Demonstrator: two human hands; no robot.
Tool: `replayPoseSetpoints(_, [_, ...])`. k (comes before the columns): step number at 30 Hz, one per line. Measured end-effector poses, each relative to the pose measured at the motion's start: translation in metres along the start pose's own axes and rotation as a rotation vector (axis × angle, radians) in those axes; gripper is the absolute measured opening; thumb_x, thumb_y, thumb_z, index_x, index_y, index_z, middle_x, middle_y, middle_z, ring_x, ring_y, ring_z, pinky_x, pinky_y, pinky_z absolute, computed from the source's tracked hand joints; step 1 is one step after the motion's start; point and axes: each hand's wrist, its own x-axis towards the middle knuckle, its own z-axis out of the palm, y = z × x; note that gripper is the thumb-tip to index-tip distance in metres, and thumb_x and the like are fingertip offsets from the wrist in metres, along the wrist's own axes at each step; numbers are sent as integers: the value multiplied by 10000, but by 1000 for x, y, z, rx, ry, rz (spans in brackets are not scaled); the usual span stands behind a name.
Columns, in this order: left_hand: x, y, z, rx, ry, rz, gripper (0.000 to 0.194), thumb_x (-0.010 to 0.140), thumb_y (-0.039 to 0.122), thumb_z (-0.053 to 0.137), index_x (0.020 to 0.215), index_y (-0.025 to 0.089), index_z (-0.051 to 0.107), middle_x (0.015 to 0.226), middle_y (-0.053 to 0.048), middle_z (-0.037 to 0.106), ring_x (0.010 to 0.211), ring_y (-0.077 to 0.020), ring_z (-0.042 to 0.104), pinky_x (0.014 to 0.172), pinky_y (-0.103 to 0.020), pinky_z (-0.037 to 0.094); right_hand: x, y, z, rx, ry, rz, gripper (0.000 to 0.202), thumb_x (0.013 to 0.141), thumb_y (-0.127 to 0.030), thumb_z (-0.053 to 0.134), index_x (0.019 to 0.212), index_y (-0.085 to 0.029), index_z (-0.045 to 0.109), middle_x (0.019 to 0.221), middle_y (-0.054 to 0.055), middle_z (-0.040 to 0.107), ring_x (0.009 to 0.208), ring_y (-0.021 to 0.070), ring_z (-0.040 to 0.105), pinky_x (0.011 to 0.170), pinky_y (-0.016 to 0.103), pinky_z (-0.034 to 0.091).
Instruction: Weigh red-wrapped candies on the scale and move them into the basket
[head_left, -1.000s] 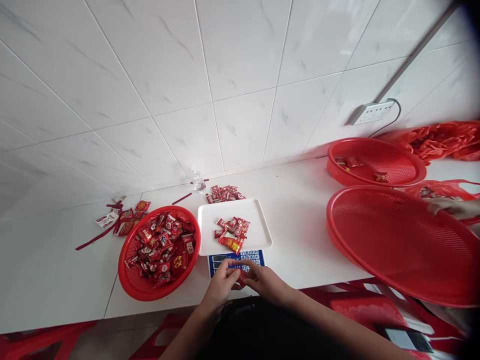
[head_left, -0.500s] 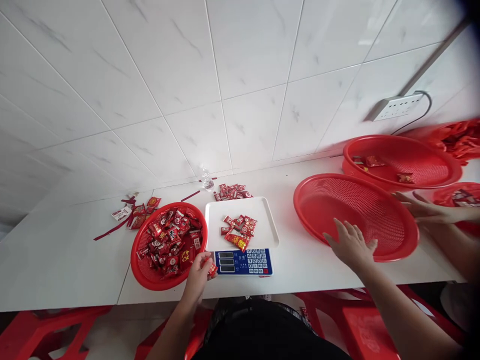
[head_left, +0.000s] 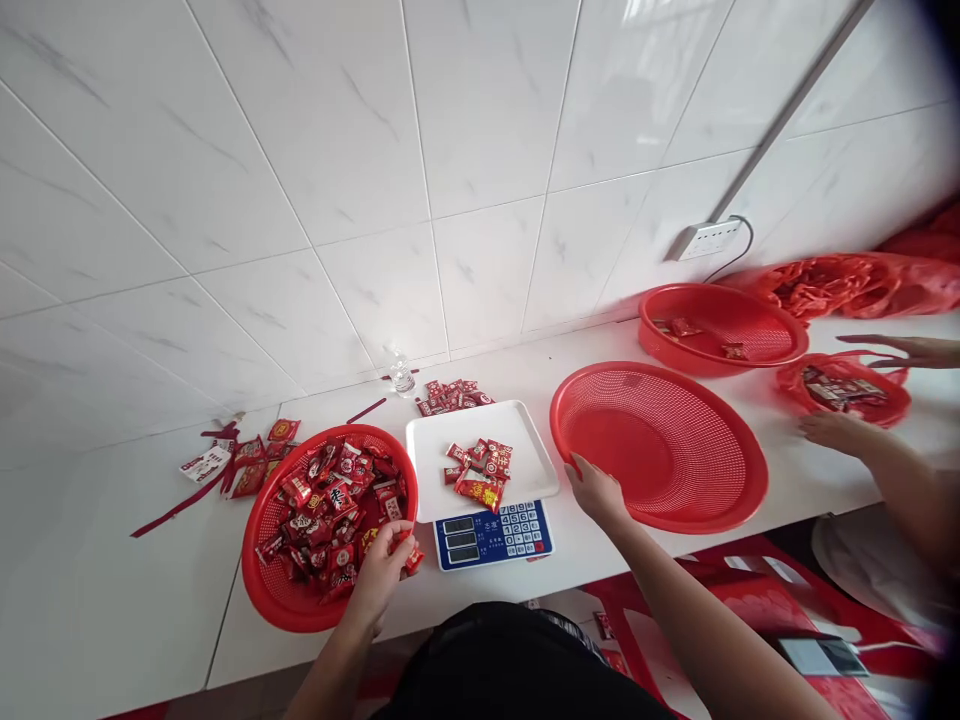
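My left hand (head_left: pixel 381 572) pinches a small red candy packet (head_left: pixel 412 560) beside a round red basket full of wrapped candies (head_left: pixel 255 560). My right hand (head_left: pixel 600 497) is closed on the near left rim of a large red sieve basket (head_left: pixel 697 440) with no candies showing inside. Between the hands stands a weighing scale (head_left: pixel 491 538) with a blue keypad. Several red candy packets (head_left: pixel 484 470) lie on its white tray (head_left: pixel 429 430); the tray's front left part is close to the candy basket.
A small clear bottle (head_left: pixel 401 375) and a pile of red packets (head_left: pixel 450 397) are behind the scale. More packets and ribbons (head_left: pixel 251 465) lie at left. Another red basket (head_left: pixel 656 350) stands at back right. A co-worker's hands (head_left: pixel 844 435) are around a red bag (head_left: pixel 892 410).
My right hand has gone from open above the large basket to its left rim, and that basket sits closer to the scale. The co-worker's hands have moved from it to the bag.
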Motion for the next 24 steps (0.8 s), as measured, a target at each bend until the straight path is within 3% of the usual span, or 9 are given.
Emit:
replayPoseSetpoints(4, [4, -5, -8, -12, -18, -9, 425, 633, 408, 634, 976, 184, 520, 800, -10, 575, 663, -117, 558, 631, -270, 465, 1, -11, 3, -3, 11, -72, 420, 906, -340, 270, 1247, -190, 465, 1186, 104, 601, 1117, 230, 524, 916, 384, 365])
replayPoseSetpoints(7, [7, -6, -10, -20, -32, -17, 416, 636, 380, 631, 984, 182, 516, 831, -17, 573, 691, -122, 561, 643, -271, 468, 0, -17, 2, -19, 38, -99, 414, 904, -337, 280, 1248, -198, 466, 1170, 106, 608, 1120, 240, 518, 944, 428, 335])
replayPoseSetpoints(10, [10, -6, -7, -14, -53, -26, 403, 642, 354, 620, 993, 183, 516, 853, -23, 580, 707, -125, 560, 651, -271, 466, -4, -29, 4, -58, 152, -164, 410, 891, -307, 327, 1274, -211, 438, 1291, 103, 511, 1239, 259, 386, 1021, 497, 212])
replayPoseSetpoints(12, [12, -4, -3, -5, -72, -35, 387, 645, 334, 608, 990, 184, 518, 839, -19, 584, 695, -122, 556, 647, -267, 460, -7, -42, 9, -79, 207, -299, 422, 877, -299, 377, 1282, -199, 435, 1346, 106, 450, 1286, 264, 309, 1048, 489, 176])
replayPoseSetpoints(16, [14, 2, 7, 46, -120, -34, 348, 666, 311, 580, 986, 186, 526, 819, -10, 593, 684, -117, 554, 651, -257, 447, -10, -75, 26, -61, 85, -558, 449, 848, -335, 461, 1286, -244, 440, 1387, 85, 396, 1309, 273, 268, 1028, 451, 269])
replayPoseSetpoints(20, [18, 5, 12, 93, -180, -11, 350, 689, 304, 556, 1015, 181, 519, 856, -25, 607, 719, -130, 567, 664, -258, 442, -8, -92, 37, -21, 33, -619, 451, 861, -278, 442, 1307, -322, 396, 1386, 45, 391, 1311, 244, 264, 1024, 462, 285])
replayPoseSetpoints(24, [23, 5, 12, 126, -195, -20, 344, 713, 306, 529, 1033, 180, 510, 873, -32, 611, 738, -134, 572, 671, -257, 441, -5, -90, 38, 157, 36, -655, 403, 827, -178, 463, 1216, -272, 513, 1270, 65, 513, 1236, 213, 383, 1003, 381, 345])
